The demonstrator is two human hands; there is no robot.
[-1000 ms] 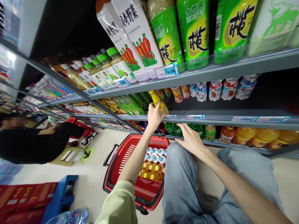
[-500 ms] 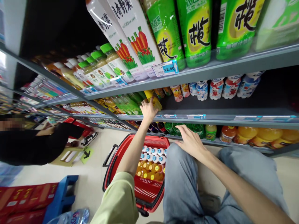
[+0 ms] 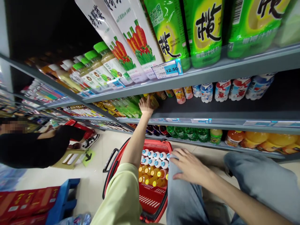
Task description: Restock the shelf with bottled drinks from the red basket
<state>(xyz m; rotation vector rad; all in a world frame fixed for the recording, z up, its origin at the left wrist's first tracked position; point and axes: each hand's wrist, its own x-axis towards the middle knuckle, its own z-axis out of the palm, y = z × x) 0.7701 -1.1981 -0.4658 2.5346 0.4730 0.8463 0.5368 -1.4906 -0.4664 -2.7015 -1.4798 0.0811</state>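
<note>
My left hand reaches deep into the middle shelf and is closed round a yellow bottle, which stands beside green bottles at the back. My right hand rests open and flat on my left knee in grey jeans, holding nothing. Below my arms a red shopping basket stands on the floor, packed with white-capped bottles and orange drink bottles.
The top shelf carries green juice bottles, white carrot cartons and a 12.50 price tag. Small drink bottles line the middle shelf, orange bottles the lower one. A person in black crouches at left by another red basket. A blue pallet is bottom left.
My left hand has pushed the yellow bottle further back onto the middle shelf. My right hand has dropped from the lower shelf edge onto my knee. The view has tilted slightly.
</note>
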